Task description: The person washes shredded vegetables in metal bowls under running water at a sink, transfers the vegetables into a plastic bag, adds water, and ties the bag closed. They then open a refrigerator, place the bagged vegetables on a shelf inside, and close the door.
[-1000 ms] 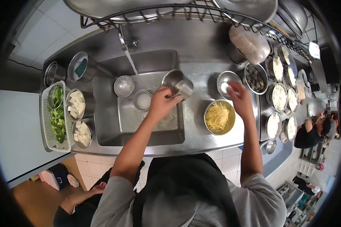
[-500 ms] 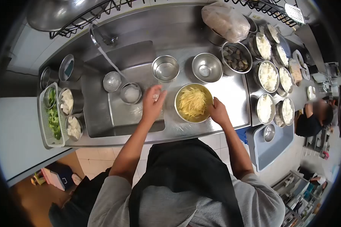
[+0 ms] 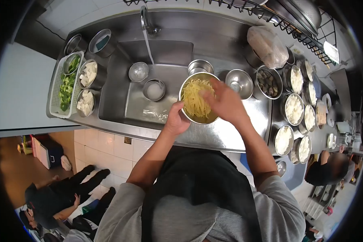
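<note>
Held the metal bowl [image 3: 211,117] in the left hand [image 3: 178,119]; had the right hand [image 3: 226,102] at the yellow shreds [image 3: 195,101], could not tell that hand's grip.

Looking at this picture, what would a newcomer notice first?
Probably the bowl of yellow shreds at the centre, with the left hand holding its rim and the right hand over it. Then water running from the faucet into the sink, and bowls of white food at right.

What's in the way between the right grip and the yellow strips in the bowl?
Nothing that I can see. The right grip is over the open bowl, close to the yellow strips. The left grip holds the bowl's side, out of the way.
</note>
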`<state>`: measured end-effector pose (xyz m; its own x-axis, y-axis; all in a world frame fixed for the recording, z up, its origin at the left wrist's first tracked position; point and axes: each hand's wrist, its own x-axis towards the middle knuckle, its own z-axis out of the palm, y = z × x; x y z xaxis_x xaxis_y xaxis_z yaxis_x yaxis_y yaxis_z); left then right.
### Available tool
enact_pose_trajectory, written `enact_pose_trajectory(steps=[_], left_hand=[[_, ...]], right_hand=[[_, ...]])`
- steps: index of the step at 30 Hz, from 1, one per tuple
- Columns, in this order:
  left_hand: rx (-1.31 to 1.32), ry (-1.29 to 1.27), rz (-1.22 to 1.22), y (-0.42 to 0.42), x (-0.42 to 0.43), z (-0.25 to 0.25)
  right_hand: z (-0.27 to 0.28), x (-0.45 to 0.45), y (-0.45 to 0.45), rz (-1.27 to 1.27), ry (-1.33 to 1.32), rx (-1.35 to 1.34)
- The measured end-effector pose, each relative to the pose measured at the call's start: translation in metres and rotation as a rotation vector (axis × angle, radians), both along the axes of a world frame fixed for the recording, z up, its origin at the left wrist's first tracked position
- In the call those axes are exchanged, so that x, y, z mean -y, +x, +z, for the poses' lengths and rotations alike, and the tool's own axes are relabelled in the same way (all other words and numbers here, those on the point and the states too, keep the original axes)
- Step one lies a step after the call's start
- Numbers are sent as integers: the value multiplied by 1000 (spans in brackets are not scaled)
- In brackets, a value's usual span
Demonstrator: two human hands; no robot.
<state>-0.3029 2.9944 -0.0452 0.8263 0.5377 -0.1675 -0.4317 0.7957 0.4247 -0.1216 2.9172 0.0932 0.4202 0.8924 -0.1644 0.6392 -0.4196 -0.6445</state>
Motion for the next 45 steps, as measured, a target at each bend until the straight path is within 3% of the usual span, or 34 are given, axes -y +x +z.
enact_pose_trajectory(steps=[2, 3, 14, 21, 28, 35, 39, 45], left_hand=[[-54, 84, 73, 5, 3, -12], [-1, 161, 75, 6, 3, 10], [-138, 204, 249, 14, 2, 10], [-129, -80, 227, 6, -1, 6], [-86, -107, 170, 13, -2, -3], [-99, -93, 228, 8, -7, -22], [-50, -168, 267, -13, -10, -36], [-43, -192, 317, -32, -15, -36]], right_hand=[[-27, -11, -25, -19, -28, 132], [-37, -17, -32, -13, -2, 136], [-78, -45, -39, 116, 182, 88], [-64, -49, -23, 71, 280, -3], [-46, -56, -8, 39, 185, -137], [-28, -83, 29, 14, 268, -163], [-17, -98, 45, 8, 154, -21], [-63, -133, 55, 122, -97, 338]])
